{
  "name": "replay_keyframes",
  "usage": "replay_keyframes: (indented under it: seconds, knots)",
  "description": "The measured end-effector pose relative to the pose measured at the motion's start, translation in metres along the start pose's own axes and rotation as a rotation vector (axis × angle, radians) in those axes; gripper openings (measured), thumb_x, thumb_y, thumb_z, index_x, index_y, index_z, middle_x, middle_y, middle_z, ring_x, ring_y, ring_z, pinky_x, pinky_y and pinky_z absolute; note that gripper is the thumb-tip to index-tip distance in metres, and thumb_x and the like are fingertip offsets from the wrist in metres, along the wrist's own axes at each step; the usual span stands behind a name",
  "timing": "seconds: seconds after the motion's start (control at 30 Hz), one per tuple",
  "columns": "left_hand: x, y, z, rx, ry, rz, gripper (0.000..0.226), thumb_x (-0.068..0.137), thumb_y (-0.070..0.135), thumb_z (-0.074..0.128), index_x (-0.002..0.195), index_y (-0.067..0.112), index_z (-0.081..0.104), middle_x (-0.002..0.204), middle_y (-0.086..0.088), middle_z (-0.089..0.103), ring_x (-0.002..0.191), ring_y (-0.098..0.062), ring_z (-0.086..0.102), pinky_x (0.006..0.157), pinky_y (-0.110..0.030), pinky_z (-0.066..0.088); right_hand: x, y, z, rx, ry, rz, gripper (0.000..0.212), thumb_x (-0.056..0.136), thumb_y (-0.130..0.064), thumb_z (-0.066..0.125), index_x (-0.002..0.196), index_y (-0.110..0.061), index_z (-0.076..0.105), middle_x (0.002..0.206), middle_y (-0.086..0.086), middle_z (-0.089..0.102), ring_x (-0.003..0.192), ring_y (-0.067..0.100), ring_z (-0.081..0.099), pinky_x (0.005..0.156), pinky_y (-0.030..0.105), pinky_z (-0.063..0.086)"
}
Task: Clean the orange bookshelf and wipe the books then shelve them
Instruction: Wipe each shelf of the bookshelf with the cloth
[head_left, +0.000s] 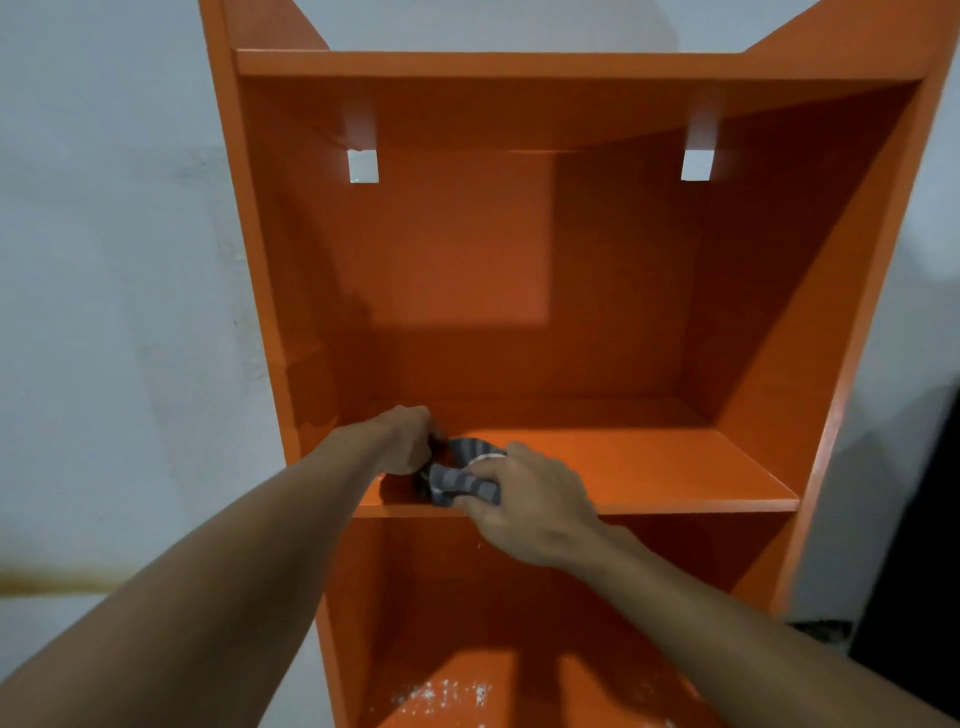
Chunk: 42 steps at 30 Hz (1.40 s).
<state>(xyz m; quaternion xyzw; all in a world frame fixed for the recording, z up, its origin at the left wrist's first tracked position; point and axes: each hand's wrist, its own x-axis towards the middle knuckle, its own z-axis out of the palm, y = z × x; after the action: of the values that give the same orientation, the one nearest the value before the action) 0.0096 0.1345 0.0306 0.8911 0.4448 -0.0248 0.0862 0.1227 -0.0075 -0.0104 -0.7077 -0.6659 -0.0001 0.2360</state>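
Observation:
The orange bookshelf stands upright against a pale wall and fills most of the view. A grey striped cloth lies bunched on the left front of its middle shelf board. My left hand grips the cloth's left end, fingers curled round it. My right hand pinches the cloth's right end at the shelf's front edge. No books are in view.
The lower compartment's floor carries white specks and scuffs. Two rectangular cut-outs pierce the back panel near the top. A dark object stands to the right of the bookshelf. The pale wall lies to the left.

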Motion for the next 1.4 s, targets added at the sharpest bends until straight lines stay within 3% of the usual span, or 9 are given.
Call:
replay_keyframes:
  seconds: [0.1,0.27,0.43,0.6,0.73,0.93,1.1,1.2,1.4]
  knots:
    - [-0.014,0.0,-0.008,0.055,-0.005,-0.034,0.028,0.102,0.009,0.04,0.121,0.023,0.055,0.119,-0.001,0.059,0.106,-0.02,0.058,0.092,-0.032,0.045,0.022,0.017,-0.022,0.085,0.053,0.11,0.022,0.087,-0.047,0.059,0.072,-0.032,0.064,0.077,-0.005,0.064,0.076,0.024,0.06,0.064,0.032,0.043]
    - [-0.035,-0.016,-0.004,0.428,0.036,-0.078,0.031,0.102,0.027,0.048,0.132,0.024,0.052,0.126,0.001,0.058,0.115,-0.022,0.059,0.109,-0.045,0.039,0.055,0.064,-0.009,-0.305,-0.06,0.341,0.049,0.097,-0.052,0.035,0.137,-0.03,0.05,0.142,0.015,0.039,0.123,0.038,0.041,0.099,0.049,0.036]
    - [-0.044,-0.017,-0.011,0.954,0.049,-0.156,0.044,0.093,0.045,0.06,0.133,0.03,0.053,0.139,-0.001,0.056,0.137,-0.033,0.045,0.114,-0.069,-0.003,0.044,0.016,0.009,-0.171,-0.074,0.028,0.038,0.096,-0.044,0.042,0.129,-0.031,0.057,0.13,0.01,0.044,0.116,0.035,0.044,0.095,0.047,0.038]
    - [-0.054,-0.023,-0.015,1.09,0.076,-0.23,0.063,0.09,0.055,0.058,0.147,0.034,0.04,0.16,-0.003,0.03,0.151,-0.034,0.01,0.106,-0.074,-0.017,0.053,0.0,0.002,0.165,-0.078,-0.1,0.021,0.089,-0.044,0.055,0.075,-0.03,0.064,0.087,0.001,0.06,0.089,0.033,0.06,0.07,0.037,0.044]
    - [-0.065,-0.029,-0.014,1.195,0.062,-0.251,0.073,0.092,0.062,0.045,0.154,0.028,0.026,0.165,-0.008,0.012,0.152,-0.034,-0.003,0.11,-0.07,-0.012,0.095,0.022,0.015,-0.084,-0.145,0.089,0.048,0.096,-0.053,0.04,0.136,-0.029,0.053,0.144,0.009,0.041,0.129,0.035,0.039,0.106,0.051,0.029]
    - [-0.074,-0.035,-0.025,1.144,0.007,-0.202,0.084,0.093,0.053,0.051,0.157,0.018,0.01,0.166,-0.006,0.006,0.152,-0.028,-0.005,0.119,-0.057,-0.005,0.097,-0.022,0.037,-0.102,-0.145,-0.121,0.038,0.097,-0.04,0.039,0.119,-0.02,0.063,0.131,0.007,0.052,0.12,0.033,0.045,0.099,0.047,0.033]
    - [-0.071,-0.042,-0.029,1.161,0.064,-0.114,0.081,0.091,0.053,0.056,0.153,0.01,0.028,0.16,-0.01,0.024,0.15,-0.026,0.013,0.121,-0.051,-0.002,0.065,-0.042,0.033,0.011,-0.107,-0.435,0.028,0.088,-0.027,0.054,0.063,-0.021,0.043,0.085,-0.005,0.048,0.094,0.035,0.055,0.067,0.034,0.028]
    - [-0.07,-0.049,-0.029,1.176,0.104,-0.071,0.078,0.088,0.056,0.059,0.148,0.011,0.038,0.155,-0.009,0.034,0.148,-0.027,0.021,0.121,-0.05,0.0,0.083,-0.035,0.014,0.256,-0.199,-0.285,0.006,0.08,-0.041,0.065,0.079,-0.035,0.068,0.094,-0.009,0.066,0.097,0.027,0.063,0.074,0.031,0.042]
    - [-0.07,-0.049,-0.029,1.224,0.069,-0.058,0.094,0.088,0.062,0.056,0.156,0.008,0.019,0.163,-0.013,0.016,0.152,-0.03,0.005,0.121,-0.052,-0.002,0.134,-0.023,0.032,-0.067,-0.248,-0.035,0.043,0.089,-0.04,0.048,0.126,-0.02,0.057,0.133,0.014,0.057,0.121,0.037,0.05,0.099,0.043,0.038]
